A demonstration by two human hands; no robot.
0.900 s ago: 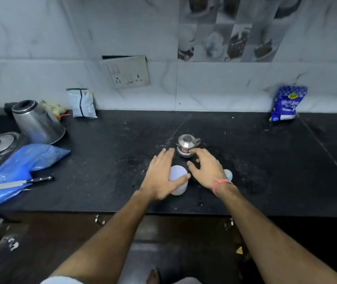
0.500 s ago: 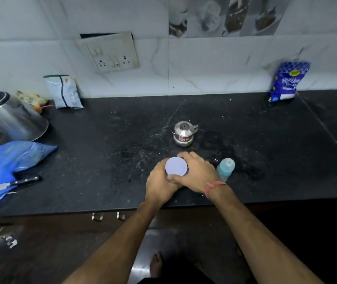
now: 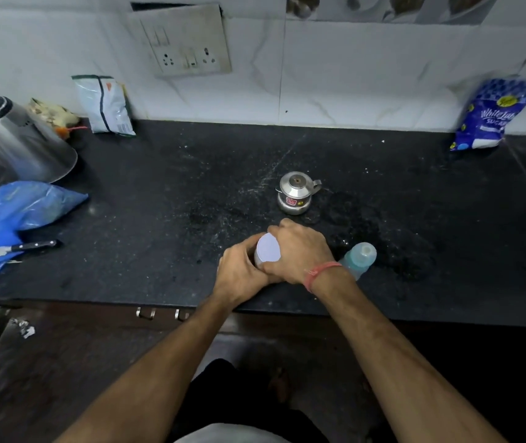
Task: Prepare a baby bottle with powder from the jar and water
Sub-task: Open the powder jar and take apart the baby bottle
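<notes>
Steel kettle (image 3: 22,142) and blue bag (image 3: 9,219) parked far left, out of the way. Near the black counter's (image 3: 159,203) front edge, left hand (image 3: 239,271) wrapped round the jar (image 3: 266,252), bracing it; right hand (image 3: 297,247) curled over the lid, likely to unscrew. Just right, baby bottle (image 3: 359,257) waiting, untouched.

Home kitchen: black stone counter (image 3: 191,187), kettle (image 3: 22,145), sugar bag (image 3: 491,116).
</notes>
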